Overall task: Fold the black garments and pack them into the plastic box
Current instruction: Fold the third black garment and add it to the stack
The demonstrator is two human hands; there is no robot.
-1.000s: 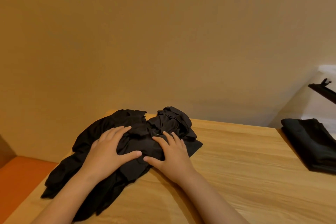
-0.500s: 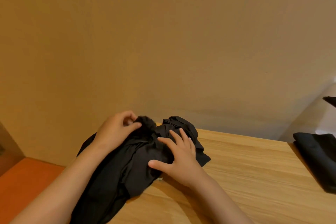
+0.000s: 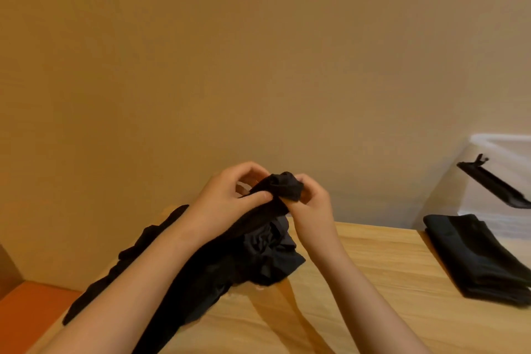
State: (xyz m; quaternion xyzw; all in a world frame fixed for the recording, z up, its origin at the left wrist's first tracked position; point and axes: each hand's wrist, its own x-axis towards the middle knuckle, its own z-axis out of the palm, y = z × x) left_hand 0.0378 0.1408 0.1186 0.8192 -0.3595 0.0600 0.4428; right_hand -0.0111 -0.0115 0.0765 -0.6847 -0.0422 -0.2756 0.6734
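A heap of crumpled black garments (image 3: 258,259) lies on the left part of the wooden table (image 3: 373,282). Above the heap, both hands hold up a bunched end of one black garment (image 3: 284,187). My left hand (image 3: 230,201) pinches it between thumb and fingers, and my right hand (image 3: 311,204) grips the same bunch from the right. The rest of that garment trails down into the heap. A translucent plastic box (image 3: 494,149) stands at the far right, with a black strip (image 3: 488,181) hanging over its side.
A folded black garment (image 3: 477,256) lies on the table at the right, in front of the box. A plain wall runs close behind the table. An orange seat (image 3: 31,302) sits beyond the table's left edge.
Both hands left the heap, where they lay on the cloth, and rose with a bunched end of one garment. The right hand went from flat on the cloth to gripping it.
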